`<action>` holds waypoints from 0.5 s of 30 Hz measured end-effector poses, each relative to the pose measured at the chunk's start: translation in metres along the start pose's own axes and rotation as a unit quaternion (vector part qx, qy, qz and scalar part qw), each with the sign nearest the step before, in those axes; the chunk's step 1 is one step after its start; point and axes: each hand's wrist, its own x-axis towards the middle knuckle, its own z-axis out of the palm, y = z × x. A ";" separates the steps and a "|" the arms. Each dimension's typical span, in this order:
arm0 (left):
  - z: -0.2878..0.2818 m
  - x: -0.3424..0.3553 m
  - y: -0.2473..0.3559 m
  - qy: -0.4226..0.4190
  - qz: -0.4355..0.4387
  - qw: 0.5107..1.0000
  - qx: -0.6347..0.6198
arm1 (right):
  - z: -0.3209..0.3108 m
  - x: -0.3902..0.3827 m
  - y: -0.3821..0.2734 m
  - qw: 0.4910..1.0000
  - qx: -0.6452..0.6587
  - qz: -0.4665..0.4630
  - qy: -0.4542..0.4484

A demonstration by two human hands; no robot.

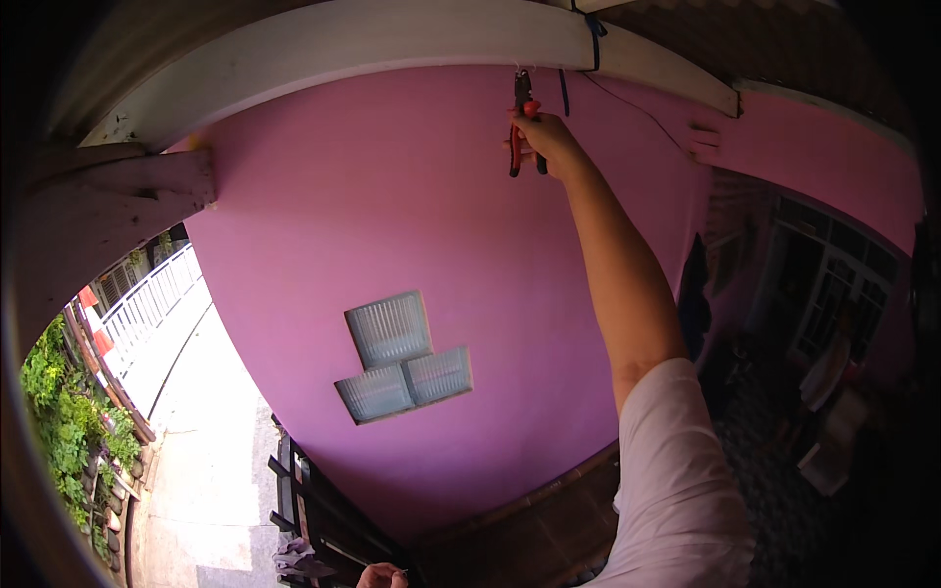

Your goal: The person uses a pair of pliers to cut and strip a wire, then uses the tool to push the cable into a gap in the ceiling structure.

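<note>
— What do you find, going from left to right?
— From my distant post I see a greyish cloth (299, 559), lower left of the glass blocks (387, 338). Below these blocks is the left hand (382, 576), cut by the lower edge. Its fingers are bent, but I cannot tell if they pinch something.
— And the pliers (522, 96)?
— They are above the blocks and to the right, their tip at what looks like a thin wire (519, 69) under the pale beam (392, 44). The right hand (546, 139) has its fingers wrapped around the handles; whether the jaws bite, I cannot tell.
— Which step is this?
— I judge: working the wire with the pliers. The next move calls, I think, for a steady wrist and well-seated jaws before any squeezing.
</note>
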 end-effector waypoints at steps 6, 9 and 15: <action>-0.001 -0.004 0.010 0.016 -0.007 0.999 0.041 | 0.007 0.002 -0.006 1.000 0.003 -0.012 0.003; -0.004 -0.004 0.003 0.014 0.000 0.999 0.030 | 0.007 0.003 -0.009 1.000 -0.015 0.003 0.004; -0.003 0.000 -0.004 0.005 -0.045 0.999 -0.015 | 0.002 0.010 0.004 1.000 -0.011 -0.028 0.009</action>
